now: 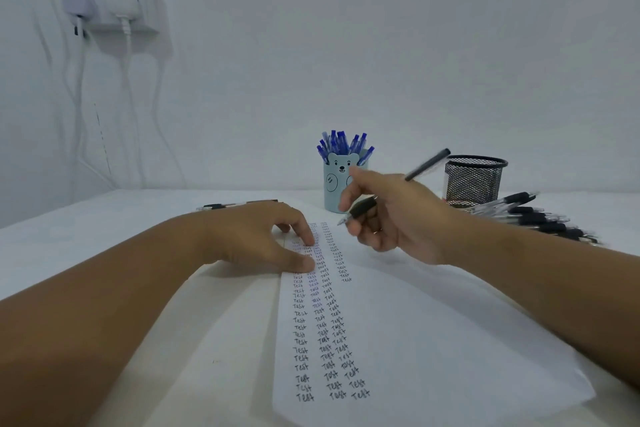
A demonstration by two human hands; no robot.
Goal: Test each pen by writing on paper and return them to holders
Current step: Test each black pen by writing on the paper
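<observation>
A white sheet of paper [433, 340] lies on the table, with columns of the word "Test" down its left part. My left hand [263, 236] rests flat on the sheet's upper left edge, fingertips pressing it down. My right hand [391, 215] hovers just above the top of the sheet and grips a black pen [427, 165], its tip pointing down-left a little above the paper. Behind stands a light blue bear-face holder [334, 187] filled with several blue pens [341, 144]. A black mesh holder [474, 180] stands to its right.
A pile of several black pens [533, 218] lies on the table right of my right hand. One more pen [221, 207] lies behind my left hand. A wall socket block with plugs and white cables [110, 3] hangs at the upper left.
</observation>
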